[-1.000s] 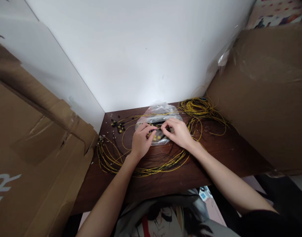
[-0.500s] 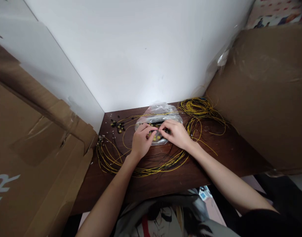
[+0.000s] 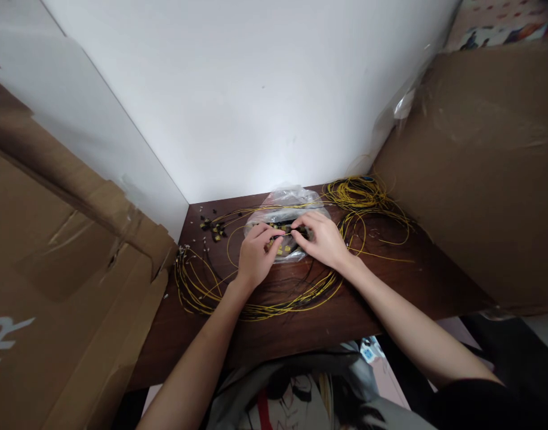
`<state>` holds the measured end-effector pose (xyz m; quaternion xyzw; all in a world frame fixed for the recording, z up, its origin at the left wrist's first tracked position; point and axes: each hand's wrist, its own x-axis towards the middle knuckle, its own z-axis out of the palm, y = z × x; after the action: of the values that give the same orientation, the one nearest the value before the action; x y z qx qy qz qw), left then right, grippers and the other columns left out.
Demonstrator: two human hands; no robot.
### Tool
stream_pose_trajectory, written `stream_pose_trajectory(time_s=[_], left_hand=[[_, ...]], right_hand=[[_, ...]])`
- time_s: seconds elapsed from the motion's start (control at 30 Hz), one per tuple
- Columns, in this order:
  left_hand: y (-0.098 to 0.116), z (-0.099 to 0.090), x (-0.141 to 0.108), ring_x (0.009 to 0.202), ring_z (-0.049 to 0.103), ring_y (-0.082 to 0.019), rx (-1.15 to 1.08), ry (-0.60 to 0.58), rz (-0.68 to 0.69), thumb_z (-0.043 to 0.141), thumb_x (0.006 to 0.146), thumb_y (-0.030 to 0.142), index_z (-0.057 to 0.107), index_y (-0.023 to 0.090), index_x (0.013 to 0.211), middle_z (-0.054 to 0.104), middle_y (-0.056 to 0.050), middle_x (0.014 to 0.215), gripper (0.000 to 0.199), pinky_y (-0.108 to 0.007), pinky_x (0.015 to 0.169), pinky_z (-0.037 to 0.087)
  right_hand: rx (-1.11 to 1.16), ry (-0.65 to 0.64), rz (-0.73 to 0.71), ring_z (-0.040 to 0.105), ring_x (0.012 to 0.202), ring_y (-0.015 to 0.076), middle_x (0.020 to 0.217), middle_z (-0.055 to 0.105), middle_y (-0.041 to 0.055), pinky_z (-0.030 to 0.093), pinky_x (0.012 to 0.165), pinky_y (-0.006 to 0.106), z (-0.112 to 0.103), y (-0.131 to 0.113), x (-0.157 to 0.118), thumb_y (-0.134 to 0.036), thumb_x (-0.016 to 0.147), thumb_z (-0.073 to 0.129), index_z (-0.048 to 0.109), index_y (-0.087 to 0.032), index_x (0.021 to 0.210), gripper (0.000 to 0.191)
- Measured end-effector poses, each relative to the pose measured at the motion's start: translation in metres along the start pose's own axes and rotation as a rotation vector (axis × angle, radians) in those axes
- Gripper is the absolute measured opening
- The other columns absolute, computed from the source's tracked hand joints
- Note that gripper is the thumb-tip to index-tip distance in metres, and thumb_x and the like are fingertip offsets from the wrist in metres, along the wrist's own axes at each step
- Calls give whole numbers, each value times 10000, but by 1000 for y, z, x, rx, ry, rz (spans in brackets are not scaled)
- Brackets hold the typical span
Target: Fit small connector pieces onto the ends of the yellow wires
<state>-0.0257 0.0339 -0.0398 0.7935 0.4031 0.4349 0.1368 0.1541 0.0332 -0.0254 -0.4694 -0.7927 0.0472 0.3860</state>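
Observation:
Over a clear plastic bag (image 3: 288,197) holding small black and yellow pieces (image 3: 286,246), my two hands face each other with a small gap between the fingertips. My left hand (image 3: 256,252) is closed in a pinch on a thin yellow wire (image 3: 288,234). Thumb and forefinger of my right hand (image 3: 321,239) pinch the same wire, a short stretch of which shows in the gap. The wire's ends are hard to trace. A bundle of yellow and black wires (image 3: 274,312) curves across the table below my hands.
A coil of yellow wires (image 3: 357,194) lies at the table's back right. Small black and yellow parts (image 3: 216,230) are scattered at the left. Cardboard boxes stand on the left (image 3: 54,257) and right (image 3: 475,179); a white wall (image 3: 256,101) rises behind the brown table (image 3: 412,292).
My right fingertips have moved slightly right, away from the left ones, baring more of the wire. A loose yellow wire end at the right has swung outward. My left hand has barely moved.

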Motion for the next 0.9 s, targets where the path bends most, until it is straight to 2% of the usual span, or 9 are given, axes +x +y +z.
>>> stream_pose_trajectory(time_s=[0.23,0.6,0.77,0.9], left_hand=[[1,1,0,770,539,-150,7,-18,4,546,834,202,659,186,918,598,-45,849,143,-273,681,438],[2,0,0,782,537,-154,13,-28,-13,532,839,195,662,196,933,595,-47,847,161,-268,668,431],[1,0,0,752,533,-144,16,-17,-11,539,834,192,660,195,932,593,-43,849,156,-262,663,430],[1,0,0,734,527,-140,14,-22,-15,536,837,197,661,192,927,592,-43,848,154,-262,662,428]], right_hand=[[24,-81,-32,529,822,186,821,601,41,416,757,306,4,-5,-2,-254,833,509,600,-181,763,136],[-48,31,97,541,814,218,785,606,53,430,765,349,-1,0,0,-223,785,528,554,-190,659,133],[-11,9,30,542,848,215,842,620,53,427,782,341,1,-1,-1,-209,807,516,581,-184,821,71],[2,-8,-3,540,880,216,903,626,63,420,803,343,3,-1,-1,-242,817,537,575,-167,986,189]])
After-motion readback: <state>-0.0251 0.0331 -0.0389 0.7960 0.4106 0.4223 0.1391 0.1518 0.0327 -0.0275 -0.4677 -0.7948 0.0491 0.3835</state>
